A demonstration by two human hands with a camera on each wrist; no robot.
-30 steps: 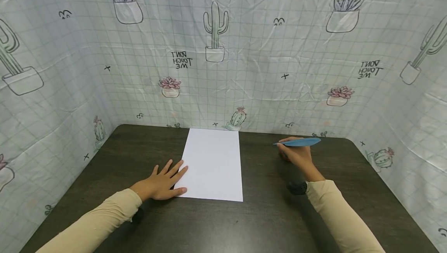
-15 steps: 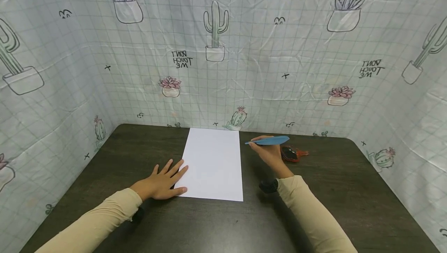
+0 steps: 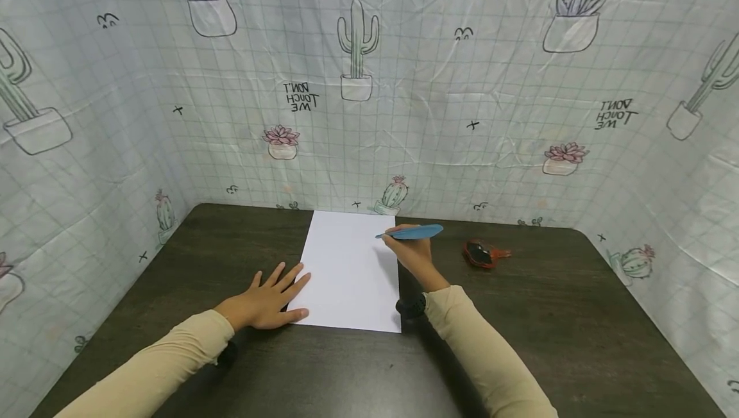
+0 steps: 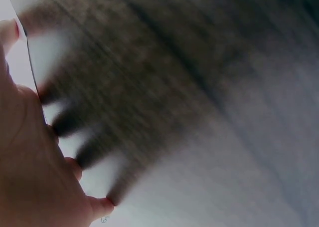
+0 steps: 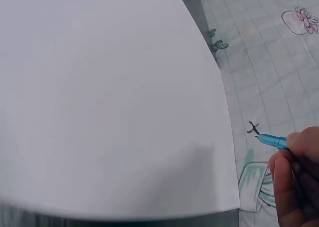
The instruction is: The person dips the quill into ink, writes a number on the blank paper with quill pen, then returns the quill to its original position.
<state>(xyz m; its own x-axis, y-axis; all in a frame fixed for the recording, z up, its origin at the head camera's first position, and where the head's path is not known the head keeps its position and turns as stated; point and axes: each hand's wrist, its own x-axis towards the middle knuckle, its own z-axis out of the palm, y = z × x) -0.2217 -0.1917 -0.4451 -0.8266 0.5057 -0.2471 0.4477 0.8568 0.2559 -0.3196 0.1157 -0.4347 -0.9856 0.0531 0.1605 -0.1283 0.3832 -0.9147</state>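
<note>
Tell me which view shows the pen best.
The head view: it shows nearly the whole pen, from tip to broad blue end, pinched in the right hand. The right wrist view shows only the tip end, closer; the rest is hidden or out of frame. The left wrist view shows none of it.

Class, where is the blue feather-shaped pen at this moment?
In the head view, the blue feather-shaped pen is pinched in the right hand, its tip over the upper right part of the white rectangular paper sheet.
</note>
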